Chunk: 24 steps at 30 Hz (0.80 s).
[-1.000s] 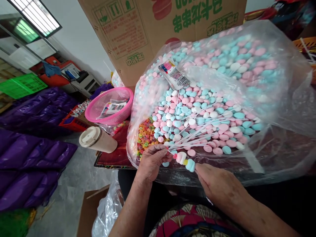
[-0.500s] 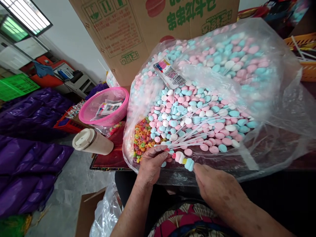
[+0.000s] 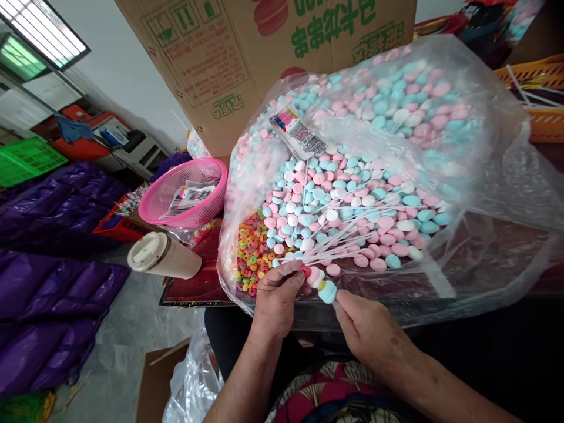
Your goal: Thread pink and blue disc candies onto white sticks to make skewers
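Between my two hands is a candy skewer (image 3: 327, 292) strung with pink and blue marshmallow-like pieces and small red and yellow rings. My left hand (image 3: 278, 296) pinches it at the red ring end. My right hand (image 3: 370, 329) is closed at the blue end, and its fingers hide whatever stick is inside. Just beyond lie white sticks (image 3: 348, 232) across a heap of pink, blue and white candies (image 3: 326, 194) in a clear plastic bag (image 3: 480, 252). Small colourful ring candies (image 3: 253, 249) are piled left of the heap.
A printed packet (image 3: 297, 134) rests on the bag. Behind stands a large cardboard box (image 3: 247, 64). To the left are a pink basket (image 3: 150, 205) with packets and a lidded cup (image 3: 176, 257) near the table edge. An orange basket (image 3: 544, 123) sits at far right.
My right hand has moved left, closer to my left hand, with the candy skewer between them. The pieces on it now sit closer together. The view has shifted slightly.
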Each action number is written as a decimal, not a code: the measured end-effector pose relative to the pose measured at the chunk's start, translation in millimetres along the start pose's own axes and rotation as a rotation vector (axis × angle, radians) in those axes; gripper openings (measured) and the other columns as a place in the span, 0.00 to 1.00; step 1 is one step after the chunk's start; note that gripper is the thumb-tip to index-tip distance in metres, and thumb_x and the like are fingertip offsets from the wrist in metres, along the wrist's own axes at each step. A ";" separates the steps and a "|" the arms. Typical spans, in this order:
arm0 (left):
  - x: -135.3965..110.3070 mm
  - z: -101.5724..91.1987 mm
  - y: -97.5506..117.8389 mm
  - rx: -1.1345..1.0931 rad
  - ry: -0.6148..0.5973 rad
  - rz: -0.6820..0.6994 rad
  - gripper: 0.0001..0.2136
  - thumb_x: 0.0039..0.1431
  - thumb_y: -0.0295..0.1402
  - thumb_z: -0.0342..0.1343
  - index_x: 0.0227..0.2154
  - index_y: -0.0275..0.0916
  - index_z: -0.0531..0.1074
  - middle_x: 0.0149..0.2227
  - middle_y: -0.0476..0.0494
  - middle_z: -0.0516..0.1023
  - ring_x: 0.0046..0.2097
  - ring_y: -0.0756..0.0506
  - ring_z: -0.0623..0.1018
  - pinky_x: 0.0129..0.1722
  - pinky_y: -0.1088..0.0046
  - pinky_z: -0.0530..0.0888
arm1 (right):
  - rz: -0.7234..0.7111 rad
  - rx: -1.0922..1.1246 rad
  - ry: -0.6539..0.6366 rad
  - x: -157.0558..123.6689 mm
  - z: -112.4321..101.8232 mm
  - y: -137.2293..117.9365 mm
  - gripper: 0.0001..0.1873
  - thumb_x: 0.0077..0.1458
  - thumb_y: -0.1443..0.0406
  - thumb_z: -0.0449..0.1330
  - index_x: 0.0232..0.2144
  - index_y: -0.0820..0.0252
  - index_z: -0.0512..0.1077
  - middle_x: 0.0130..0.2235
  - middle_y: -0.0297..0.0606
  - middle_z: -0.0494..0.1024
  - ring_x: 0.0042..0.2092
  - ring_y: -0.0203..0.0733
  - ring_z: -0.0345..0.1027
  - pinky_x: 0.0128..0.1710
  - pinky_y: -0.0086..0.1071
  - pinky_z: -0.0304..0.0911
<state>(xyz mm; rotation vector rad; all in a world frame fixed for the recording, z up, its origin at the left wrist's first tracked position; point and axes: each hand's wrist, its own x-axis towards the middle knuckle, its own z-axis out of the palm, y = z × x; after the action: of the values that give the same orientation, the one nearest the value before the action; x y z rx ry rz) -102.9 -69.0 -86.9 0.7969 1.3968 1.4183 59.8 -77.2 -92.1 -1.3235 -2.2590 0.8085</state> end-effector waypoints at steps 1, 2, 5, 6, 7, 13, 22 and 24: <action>-0.5 -0.5 0.8 0.024 -0.029 -0.029 0.09 0.45 0.34 0.64 0.32 0.39 0.78 0.27 0.47 0.78 0.26 0.50 0.74 0.29 0.72 0.73 | -0.026 0.044 0.042 1.1 2.6 2.8 0.13 0.58 0.68 0.43 0.23 0.59 0.61 0.22 0.35 0.71 0.23 0.36 0.63 0.24 0.30 0.49; -1.2 -1.0 1.5 0.097 -0.049 -0.002 0.09 0.45 0.34 0.63 0.32 0.39 0.78 0.28 0.46 0.78 0.27 0.49 0.75 0.30 0.72 0.73 | -0.039 0.075 0.081 2.8 4.5 5.7 0.14 0.59 0.67 0.43 0.22 0.58 0.60 0.21 0.34 0.70 0.22 0.36 0.62 0.24 0.30 0.49; -4.7 0.1 2.3 0.377 -0.082 0.193 0.10 0.48 0.31 0.61 0.36 0.39 0.78 0.33 0.45 0.78 0.35 0.48 0.75 0.38 0.71 0.73 | -0.026 0.115 0.216 9.0 7.4 15.5 0.15 0.59 0.65 0.44 0.22 0.58 0.60 0.20 0.33 0.68 0.22 0.35 0.60 0.24 0.29 0.50; -6.4 1.8 2.1 0.413 -0.086 0.202 0.14 0.49 0.30 0.60 0.41 0.40 0.76 0.32 0.46 0.78 0.34 0.48 0.75 0.37 0.72 0.72 | -0.015 0.124 0.251 10.5 8.4 18.5 0.15 0.59 0.65 0.44 0.22 0.58 0.61 0.21 0.33 0.69 0.22 0.35 0.61 0.24 0.29 0.51; -8.3 4.3 1.8 0.406 -0.091 0.158 0.19 0.50 0.30 0.59 0.47 0.40 0.72 0.30 0.48 0.76 0.31 0.49 0.74 0.34 0.73 0.72 | -0.008 0.135 0.272 11.5 9.6 21.1 0.14 0.59 0.65 0.44 0.23 0.58 0.62 0.21 0.34 0.69 0.23 0.36 0.61 0.25 0.29 0.52; -20.5 24.6 4.4 0.264 -0.110 0.020 0.30 0.51 0.32 0.59 0.57 0.38 0.57 0.22 0.55 0.70 0.23 0.54 0.67 0.23 0.80 0.65 | 0.114 0.272 0.197 11.7 11.5 20.7 0.14 0.59 0.62 0.43 0.26 0.59 0.64 0.24 0.38 0.72 0.27 0.39 0.64 0.27 0.30 0.56; -6.6 9.0 10.4 -0.441 -0.387 -0.298 0.14 0.44 0.32 0.63 0.35 0.36 0.69 0.19 0.53 0.69 0.14 0.58 0.59 0.12 0.83 0.52 | 0.292 1.235 -0.236 12.9 0.8 0.1 0.21 0.55 0.48 0.51 0.25 0.59 0.61 0.14 0.23 0.56 0.15 0.27 0.41 0.14 0.24 0.39; -2.9 3.0 9.5 -0.438 -0.480 -0.374 0.11 0.43 0.31 0.62 0.30 0.35 0.70 0.17 0.52 0.69 0.13 0.58 0.58 0.11 0.83 0.50 | 0.316 1.485 -0.335 10.0 5.1 2.9 0.19 0.54 0.48 0.55 0.28 0.59 0.63 0.13 0.21 0.55 0.14 0.25 0.37 0.13 0.23 0.36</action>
<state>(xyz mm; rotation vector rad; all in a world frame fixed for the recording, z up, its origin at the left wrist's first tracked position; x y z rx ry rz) -100.8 -69.5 -76.8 0.5082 0.7760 1.0887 53.9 -68.7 -97.4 -0.7319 -0.9175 2.2535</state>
